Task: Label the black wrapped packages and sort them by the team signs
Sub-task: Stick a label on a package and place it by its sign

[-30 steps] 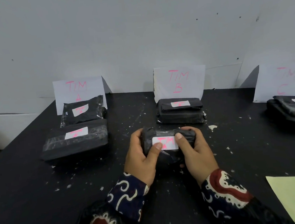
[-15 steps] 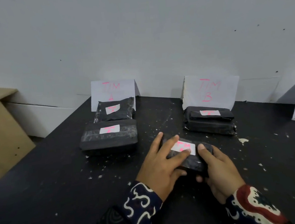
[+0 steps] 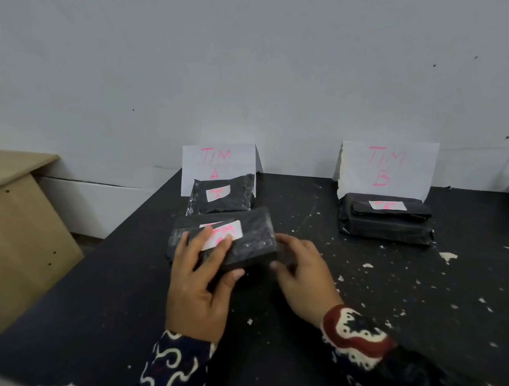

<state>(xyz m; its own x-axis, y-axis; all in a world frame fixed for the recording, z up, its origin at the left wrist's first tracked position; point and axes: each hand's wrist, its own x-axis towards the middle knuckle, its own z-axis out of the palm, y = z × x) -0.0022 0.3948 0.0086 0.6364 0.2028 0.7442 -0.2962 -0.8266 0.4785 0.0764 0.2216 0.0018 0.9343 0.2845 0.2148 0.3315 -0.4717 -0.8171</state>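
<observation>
Fingers of the left hand lie flat across the labelled package, thumb under its near edge; right hand pinches its right end. Long axis runs left-right, right over the front package below the TIM A sign, so I'd guess it just drops there.

Black wrapped package with a white pink-lettered label, held over another labelled package before the TIM A sign. Third package leaning against that sign. Fourth package lying flat under the TIM B sign.
</observation>
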